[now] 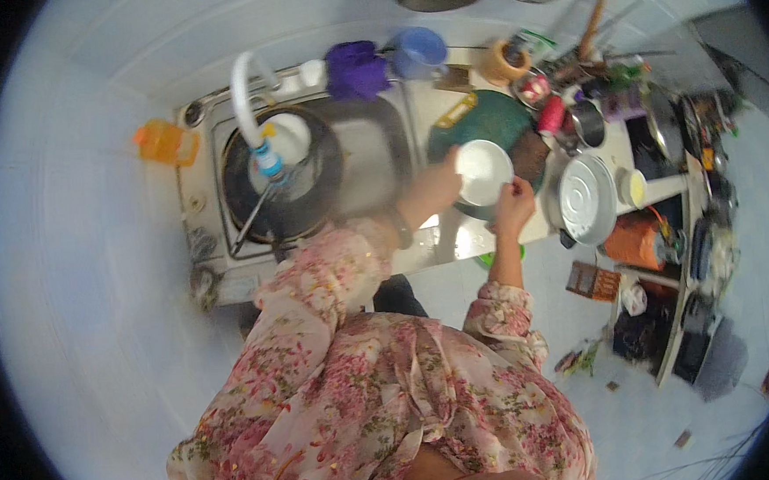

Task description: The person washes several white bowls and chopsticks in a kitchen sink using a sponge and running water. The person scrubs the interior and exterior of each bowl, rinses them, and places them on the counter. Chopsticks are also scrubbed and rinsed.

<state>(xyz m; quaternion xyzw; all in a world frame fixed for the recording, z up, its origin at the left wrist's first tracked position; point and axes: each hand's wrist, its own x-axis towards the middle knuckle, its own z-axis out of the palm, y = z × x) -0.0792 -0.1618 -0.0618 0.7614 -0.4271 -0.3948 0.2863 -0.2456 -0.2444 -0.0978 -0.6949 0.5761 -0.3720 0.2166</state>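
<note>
Between my two hands is a white bowl [484, 172], over a dark green round basin or tray [483, 118] on the counter. My left hand [435, 183] grips its left rim, somewhat blurred. The right rim is pinched by my right hand [514, 207]. To the left, water runs from a white hose tap with a blue nozzle [269, 162] into a large dark wok [324, 171] in the steel sink [378, 135]. Inside the wok lie white dishes [291, 137] and a long-handled utensil [251, 220].
An orange bottle [167, 144] stands left of the sink. Behind are a purple cloth [355, 70] and a blue pitcher [419, 52]. Right of my hands are an aluminium pan [583, 198], a steel pot [587, 124] and a cluttered shelf [679, 301].
</note>
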